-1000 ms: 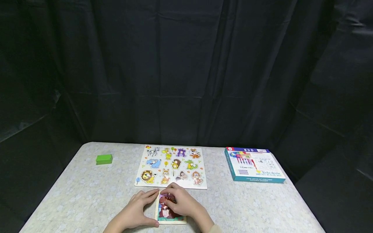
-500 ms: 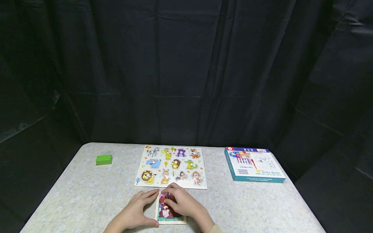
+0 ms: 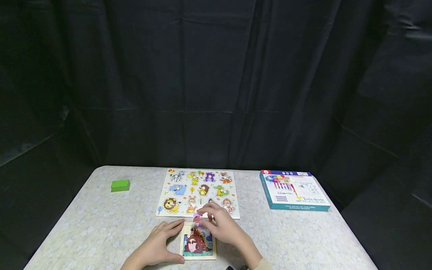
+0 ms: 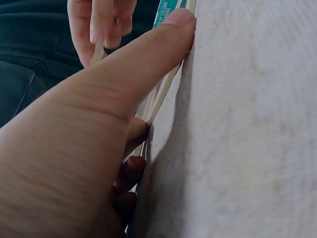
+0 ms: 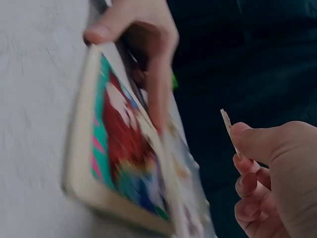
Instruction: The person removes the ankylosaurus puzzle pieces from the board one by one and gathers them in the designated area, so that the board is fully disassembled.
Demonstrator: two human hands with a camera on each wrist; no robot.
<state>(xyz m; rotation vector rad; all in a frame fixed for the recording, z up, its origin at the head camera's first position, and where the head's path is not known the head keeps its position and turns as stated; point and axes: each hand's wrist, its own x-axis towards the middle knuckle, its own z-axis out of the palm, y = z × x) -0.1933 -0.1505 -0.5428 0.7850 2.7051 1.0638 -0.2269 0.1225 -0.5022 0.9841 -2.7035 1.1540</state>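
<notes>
Pinching a thin puzzle piece [image 3: 197, 216] in your right hand [image 3: 221, 227], you hover just above the small puzzle tray [image 3: 197, 243] on the table [image 3: 101, 225]. Your left hand [image 3: 156, 243] braces the tray's edge, thumb and fingers pressing; ease that pressure and it may slide.

Left hand [image 3: 158, 245] lies low and flat, thumb and forefinger spread apart, fingers straight. Right hand [image 3: 221, 225] is raised above it, fingers curled, thumb and forefinger apparently pinched together; motion blur obscures the fingertips. Both forearms extend from the near edge.
</notes>
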